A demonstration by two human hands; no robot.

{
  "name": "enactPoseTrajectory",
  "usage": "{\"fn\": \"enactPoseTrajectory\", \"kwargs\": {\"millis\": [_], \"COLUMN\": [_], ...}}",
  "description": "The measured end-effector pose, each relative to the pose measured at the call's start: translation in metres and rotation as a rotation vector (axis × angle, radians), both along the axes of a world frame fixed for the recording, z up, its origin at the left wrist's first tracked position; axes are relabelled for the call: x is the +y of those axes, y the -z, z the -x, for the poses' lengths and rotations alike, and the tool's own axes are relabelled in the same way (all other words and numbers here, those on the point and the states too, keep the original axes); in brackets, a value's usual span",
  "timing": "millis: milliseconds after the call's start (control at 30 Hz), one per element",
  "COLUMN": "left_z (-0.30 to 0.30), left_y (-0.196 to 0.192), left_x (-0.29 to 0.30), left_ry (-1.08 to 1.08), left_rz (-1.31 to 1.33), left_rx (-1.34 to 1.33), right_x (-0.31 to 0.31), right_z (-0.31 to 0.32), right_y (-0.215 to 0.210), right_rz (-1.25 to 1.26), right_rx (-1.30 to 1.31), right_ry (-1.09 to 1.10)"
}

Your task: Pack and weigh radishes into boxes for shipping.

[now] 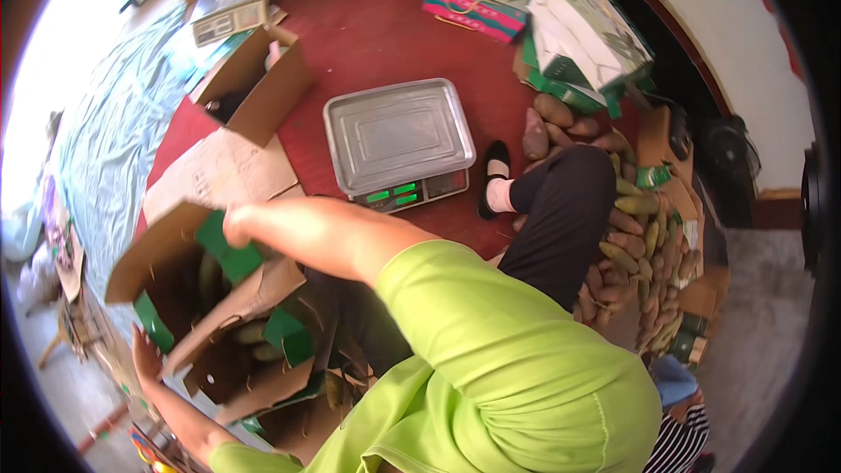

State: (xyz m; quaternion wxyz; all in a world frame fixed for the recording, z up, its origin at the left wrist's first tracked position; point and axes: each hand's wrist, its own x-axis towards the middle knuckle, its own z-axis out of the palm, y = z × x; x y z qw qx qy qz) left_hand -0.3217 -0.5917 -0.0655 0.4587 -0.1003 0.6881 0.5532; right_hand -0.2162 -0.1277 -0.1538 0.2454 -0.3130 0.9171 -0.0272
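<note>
An open cardboard box (140, 254) with green inner flaps stands at my left, with dim, long root vegetables (210, 280) inside. My right arm reaches across to it. My right hand (235, 226) is closed at its upper rim by a green flap (229, 250), fingers partly hidden. My left hand (147, 356) lies at the box's near side below another green flap (154, 322), its fingers stretched out. Closer to me is a second open box (228, 363) holding similar roots. A metal tray (399, 133) rests on a scale (407, 197) with lit green displays.
Sweet potatoes (644, 245) are heaped at my right. White-and-green cartons (583, 31) stack at the back right. A small open carton (267, 92) and another scale (232, 4) stand at the back left. Pale blue sheeting (118, 114) covers the left side. My leg (561, 219) bends beside the tray.
</note>
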Motion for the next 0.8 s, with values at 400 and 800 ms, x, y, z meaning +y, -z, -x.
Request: {"fn": "enactPoseTrajectory", "kwargs": {"millis": [400,800], "left_z": [-0.090,-0.117], "left_y": [-0.011,-0.090], "left_x": [-0.080,0.246], "left_ry": [-0.473,-0.236], "left_rz": [0.672,0.221], "left_rx": [0.577,1.235], "right_x": [0.033,0.380], "right_z": [-0.040,-0.246], "right_y": [-0.104,-0.143], "right_rz": [0.901,0.973], "right_rx": [-0.594,0.017], "right_ry": [0.826,1.565]}}
